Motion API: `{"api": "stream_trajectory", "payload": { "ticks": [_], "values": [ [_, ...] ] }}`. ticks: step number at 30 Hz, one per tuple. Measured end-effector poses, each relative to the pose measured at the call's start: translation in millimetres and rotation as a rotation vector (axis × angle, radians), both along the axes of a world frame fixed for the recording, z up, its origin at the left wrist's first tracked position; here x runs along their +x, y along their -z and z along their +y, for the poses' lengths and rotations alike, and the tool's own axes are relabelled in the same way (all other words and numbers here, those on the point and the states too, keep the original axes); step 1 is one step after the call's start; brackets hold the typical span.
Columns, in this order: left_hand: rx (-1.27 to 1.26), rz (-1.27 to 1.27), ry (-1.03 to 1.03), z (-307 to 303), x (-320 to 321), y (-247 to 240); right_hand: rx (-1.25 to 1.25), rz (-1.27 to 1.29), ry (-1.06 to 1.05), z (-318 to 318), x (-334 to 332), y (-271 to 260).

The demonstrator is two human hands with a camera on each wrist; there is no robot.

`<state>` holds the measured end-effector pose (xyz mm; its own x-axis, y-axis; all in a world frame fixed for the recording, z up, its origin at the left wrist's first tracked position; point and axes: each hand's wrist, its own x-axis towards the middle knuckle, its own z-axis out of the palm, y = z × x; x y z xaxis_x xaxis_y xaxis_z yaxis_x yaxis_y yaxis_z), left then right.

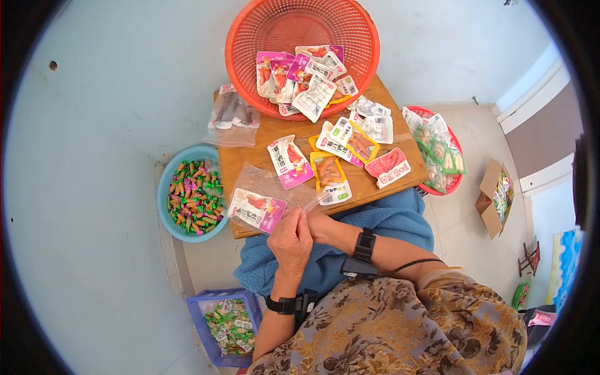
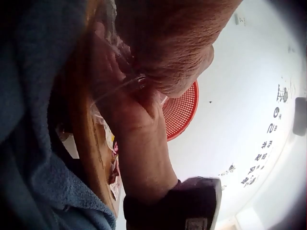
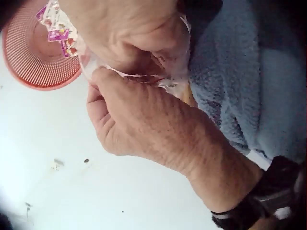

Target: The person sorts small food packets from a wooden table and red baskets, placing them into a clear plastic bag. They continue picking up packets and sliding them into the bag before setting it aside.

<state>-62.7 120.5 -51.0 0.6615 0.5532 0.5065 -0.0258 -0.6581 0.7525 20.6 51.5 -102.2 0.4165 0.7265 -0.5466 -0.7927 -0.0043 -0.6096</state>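
A clear zip bag (image 1: 265, 179) with a white and purple packet (image 1: 255, 211) inside lies over the table's front left edge. My left hand (image 1: 291, 242) pinches the bag's edge between thumb and finger; the right wrist view shows this left hand (image 3: 148, 120) at the thin plastic. Close against it, at the bag's mouth, is my right hand (image 1: 320, 227), its curled fingers partly hidden by the left hand and the plastic. Loose packets (image 1: 290, 159) lie beyond the bag, including a yellow-edged one (image 1: 329, 172) and a red one (image 1: 389, 167).
A red basket (image 1: 365, 37) holding packets stands at the table's back. Left are a clear bag of dark packets (image 1: 232, 119), a blue basin (image 1: 164, 209) and a purple crate (image 1: 209, 340). Right are another red basket (image 1: 459, 140) and a cardboard box (image 1: 486, 209).
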Motion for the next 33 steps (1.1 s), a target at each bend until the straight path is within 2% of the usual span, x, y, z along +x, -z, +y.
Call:
{"api": "stream_trajectory", "payload": {
  "ticks": [1, 3, 4, 6, 7, 9, 10, 12, 13, 15, 16, 18, 19, 21, 25, 28, 30, 31, 33],
  "values": [
    [-0.01, 0.003, -0.01, -0.2, -1.3, 2.3, -0.001, -0.003, -0.001, -1.9, -2.5, -14.7],
    [-0.052, 0.003, -0.019, -1.1, -3.4, 1.1, -0.153, -0.5, -0.155, -18.6, -4.7, -46.8],
    [-0.09, 0.003, -0.028, -1.6, -4.3, 1.2, -0.158, -0.501, -0.157, -30.0, -1.2, -53.6],
    [-0.111, 0.009, -0.044, -1.9, -6.1, 3.1, -0.222, -0.629, -0.326, -56.7, 11.1, -66.8],
    [-0.128, 0.015, -0.058, -1.9, -6.4, 4.0, -0.225, -0.631, -0.329, -68.6, 19.5, -80.9],
    [-0.123, 0.016, -0.07, -1.4, -6.7, 2.4, -0.281, -0.415, -0.281, -82.5, 40.8, -108.1],
    [-0.114, 0.02, -0.079, -2.4, -6.8, 2.2, -0.287, -0.414, -0.279, -80.2, 50.5, -108.8],
    [-0.077, 0.024, -0.074, -3.4, -6.9, 2.9, -0.552, -0.782, -0.056, -72.3, 68.7, -104.8],
    [-0.035, 0.027, -0.076, -3.6, -6.4, 2.8, -0.553, -0.782, -0.048, -66.0, 79.2, -96.9],
    [0.0, 0.046, -0.077, -5.6, -7.8, 1.6, -0.647, -1.576, -0.089, -46.5, 95.3, -78.0],
    [0.032, 0.064, -0.086, -6.1, -8.6, 0.8, -0.643, -1.574, -0.08, -36.4, 98.3, -72.3],
    [0.056, 0.047, -0.086, -5.5, -9.6, 4.4, -0.886, -1.708, -0.197, -13.5, 100.4, -68.5],
    [0.068, 0.033, -0.089, -5.9, -10.6, 5.4, -0.882, -1.707, -0.194, -5.0, 101.3, -67.6],
    [0.07, 0.059, -0.086, -6.8, -13.9, 2.4, -1.043, -1.697, -0.378, 7.1, 101.7, -67.4],
    [0.018, 0.131, -0.08, -9.2, -18.4, -4.4, -1.01, -1.707, -0.342, 15.8, 106.5, -60.4],
    [0.016, 0.1, -0.074, -9.1, -18.2, -4.5, -0.95, -1.592, -0.306, 16.9, 111.1, -51.2],
    [0.03, 0.116, -0.08, -8.8, -17.4, -5.2, -0.809, -1.552, -0.092, 18.1, 113.2, -42.2],
    [0.039, 0.129, -0.085, -8.8, -16.7, -5.7, -0.805, -1.551, -0.091, 17.6, 113.7, -42.9],
    [0.047, 0.128, -0.095, -9.3, -15.2, -5.2, -0.555, -1.195, 0.053, 15.3, 114.5, -46.7]
  ]
}}
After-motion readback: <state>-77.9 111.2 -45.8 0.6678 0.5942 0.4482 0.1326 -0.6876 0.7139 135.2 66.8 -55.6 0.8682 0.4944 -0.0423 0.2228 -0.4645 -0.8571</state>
